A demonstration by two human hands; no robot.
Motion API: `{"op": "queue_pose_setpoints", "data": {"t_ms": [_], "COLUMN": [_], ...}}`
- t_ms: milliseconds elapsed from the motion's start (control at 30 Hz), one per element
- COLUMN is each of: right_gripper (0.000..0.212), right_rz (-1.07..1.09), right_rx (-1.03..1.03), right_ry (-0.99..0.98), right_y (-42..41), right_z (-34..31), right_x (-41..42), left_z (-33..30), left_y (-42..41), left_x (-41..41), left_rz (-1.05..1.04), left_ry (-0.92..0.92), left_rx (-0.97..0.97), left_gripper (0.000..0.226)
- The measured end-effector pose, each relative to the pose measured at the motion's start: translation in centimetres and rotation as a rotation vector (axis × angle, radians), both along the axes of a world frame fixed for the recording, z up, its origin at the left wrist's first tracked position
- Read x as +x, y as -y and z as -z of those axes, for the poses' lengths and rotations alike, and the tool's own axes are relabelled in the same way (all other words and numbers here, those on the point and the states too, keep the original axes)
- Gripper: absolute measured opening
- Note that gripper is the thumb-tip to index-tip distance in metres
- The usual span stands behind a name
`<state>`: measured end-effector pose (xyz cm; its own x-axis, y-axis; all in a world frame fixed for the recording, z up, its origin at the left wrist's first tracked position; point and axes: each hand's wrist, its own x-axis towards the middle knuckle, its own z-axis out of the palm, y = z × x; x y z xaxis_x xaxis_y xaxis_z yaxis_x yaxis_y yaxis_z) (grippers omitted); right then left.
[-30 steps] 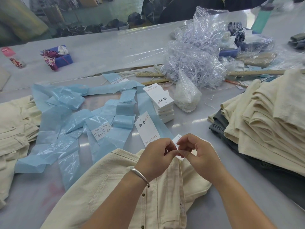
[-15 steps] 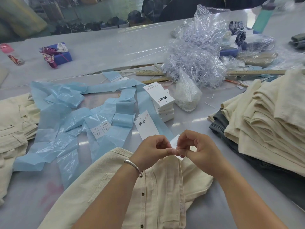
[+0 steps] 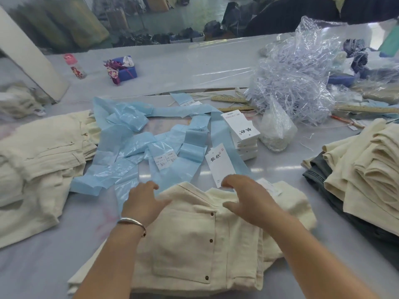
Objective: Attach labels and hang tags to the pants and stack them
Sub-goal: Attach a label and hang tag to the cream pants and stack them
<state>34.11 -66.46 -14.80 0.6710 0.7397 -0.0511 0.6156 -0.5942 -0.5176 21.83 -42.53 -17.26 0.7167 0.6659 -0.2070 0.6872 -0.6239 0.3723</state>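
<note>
- Cream pants [image 3: 194,240] lie folded at six o'clock; my left hand [image 3: 143,201] and right hand [image 3: 248,201] rest spread on the waistband, fingers apart, gripping nothing.
- A hang tag [image 3: 219,167] lies at twelve o'clock of them.

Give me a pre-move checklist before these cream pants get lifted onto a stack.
1. Both hands on the pants: ok; left hand and right hand rest at the waistband.
2. Hang tag attached: cannot tell; its lower end is hidden behind the right hand.
3. Sticker label applied: cannot tell.
4. Pants folded: ok.
5. Left stack free on top: ok.
6. Blue backing strips off the pants: not ok; one touches the waistband edge.
</note>
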Motion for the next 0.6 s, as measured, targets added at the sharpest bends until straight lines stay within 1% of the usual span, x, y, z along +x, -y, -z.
{"op": "queue_pose_setpoints", "data": {"t_ms": [33,67,100,167,233,333,400,500,600], "right_gripper": [0.052,0.064,0.073,0.081,0.080,0.054,0.041,0.037,0.031], "right_rz": [-0.049,-0.090,-0.133,-0.192,-0.169,-0.130,-0.141,-0.117,-0.073], "right_rx": [-0.111,-0.250,-0.396,-0.604,-0.654,-0.551,-0.435,-0.238,-0.035], "right_ry": [-0.030,-0.018,0.032,0.135,0.164,0.219,0.217,0.136,-0.044], "right_y": [-0.9,-1.7,-2.3,-2.6,-2.6,-2.4,-1.8,0.1,2.8], "right_z": [0.7,1.5,2.2,3.9,5.0,4.9,3.9,0.8,-3.6], "right_x": [-0.2,-0.2,-0.3,-0.5,-0.7,-1.0,-1.1,-1.0,-0.8], "left_z": [0.5,1.0,1.4,1.9,2.2,2.1,1.7,0.6,-1.8], "left_y": [-0.7,-1.0,-1.2,-1.1,-0.6,0.3,1.0,2.0,3.4], "left_x": [-1.4,-2.8,-4.0,-6.0,-7.5,-8.7,-9.2,-10.0,-10.3], "left_rz": [-0.048,-0.079,-0.091,-0.072,-0.062,-0.101,-0.116,-0.090,-0.020], "left_ry": [-0.038,-0.058,-0.076,-0.107,-0.113,-0.085,-0.021,0.210,0.424], "left_rx": [-0.040,-0.079,-0.094,-0.046,-0.003,-0.044,-0.104,-0.187,-0.255], "left_gripper": [0.070,0.078,0.082,0.080,0.072,0.062,0.049,0.025,0.030]}}
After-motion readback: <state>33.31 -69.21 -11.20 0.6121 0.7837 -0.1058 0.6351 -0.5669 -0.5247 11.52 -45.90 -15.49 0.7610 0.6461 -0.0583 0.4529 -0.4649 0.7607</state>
